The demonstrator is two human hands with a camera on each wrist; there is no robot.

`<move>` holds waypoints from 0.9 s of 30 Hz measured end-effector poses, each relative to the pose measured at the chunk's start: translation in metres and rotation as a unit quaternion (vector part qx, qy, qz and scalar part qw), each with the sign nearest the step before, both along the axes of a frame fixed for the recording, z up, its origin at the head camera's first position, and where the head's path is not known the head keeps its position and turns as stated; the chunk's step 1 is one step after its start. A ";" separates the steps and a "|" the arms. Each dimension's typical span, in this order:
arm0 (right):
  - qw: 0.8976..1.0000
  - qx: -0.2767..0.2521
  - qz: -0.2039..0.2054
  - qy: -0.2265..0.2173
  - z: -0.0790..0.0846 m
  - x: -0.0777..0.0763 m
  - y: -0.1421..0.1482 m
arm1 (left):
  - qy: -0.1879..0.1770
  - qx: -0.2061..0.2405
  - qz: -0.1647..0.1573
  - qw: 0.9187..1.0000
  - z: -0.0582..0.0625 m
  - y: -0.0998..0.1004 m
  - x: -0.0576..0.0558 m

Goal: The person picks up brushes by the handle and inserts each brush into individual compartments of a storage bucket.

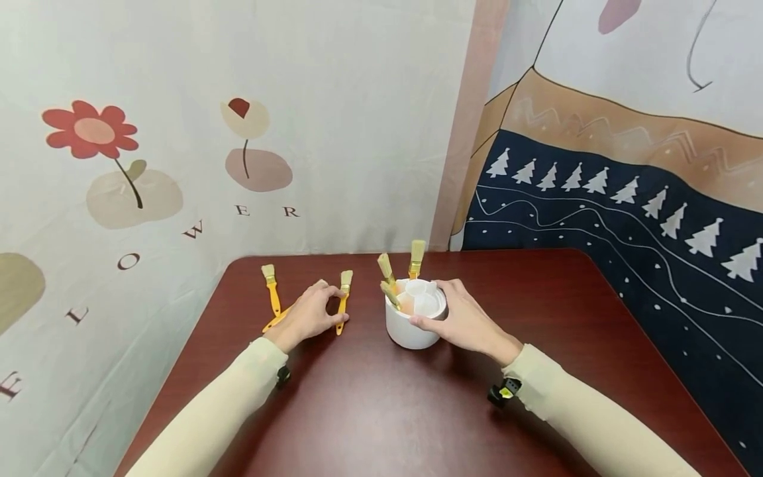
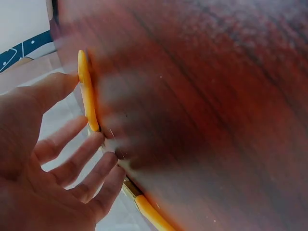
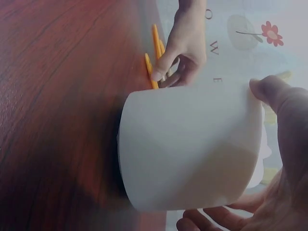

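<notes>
My left hand (image 1: 306,315) reaches down to a paintbrush (image 1: 342,304) with a yellow handle and pale bristles, lying on the table. Thumb and index fingertip touch it at separate spots along its length, with a wide gap between them. In the left wrist view its handle (image 2: 88,98) shows beside the spread fingers. My right hand (image 1: 471,321) grips a round white divided holder (image 1: 411,331), thumb at the near rim and fingers round the far side. Bristles up, three paintbrushes (image 1: 417,258) stand in its left and back compartments. The right wrist view shows the holder's smooth wall (image 3: 187,149).
Left of my left hand lies another yellow paintbrush (image 1: 271,290); a further handle (image 1: 275,320) sticks out from beneath the hand. The dark red table (image 1: 369,411) ends at a printed cloth backdrop (image 1: 357,132).
</notes>
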State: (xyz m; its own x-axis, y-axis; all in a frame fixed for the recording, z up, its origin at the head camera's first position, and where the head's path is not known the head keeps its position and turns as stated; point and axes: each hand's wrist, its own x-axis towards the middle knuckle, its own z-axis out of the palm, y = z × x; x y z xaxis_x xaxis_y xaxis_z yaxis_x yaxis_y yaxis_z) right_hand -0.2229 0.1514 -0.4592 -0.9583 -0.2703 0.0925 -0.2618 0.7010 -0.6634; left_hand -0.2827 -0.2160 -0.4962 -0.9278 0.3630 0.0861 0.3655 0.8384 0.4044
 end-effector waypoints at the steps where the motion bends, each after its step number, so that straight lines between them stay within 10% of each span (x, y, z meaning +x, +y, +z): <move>1: 1.000 0.001 -0.004 0.001 0.000 0.001 -0.001 | 0.001 -0.003 -0.004 1.000 0.001 0.000 0.000; 27: 0.989 0.033 -0.133 -0.058 0.005 0.017 -0.030 | 0.019 -0.026 -0.128 0.991 0.005 -0.005 -0.007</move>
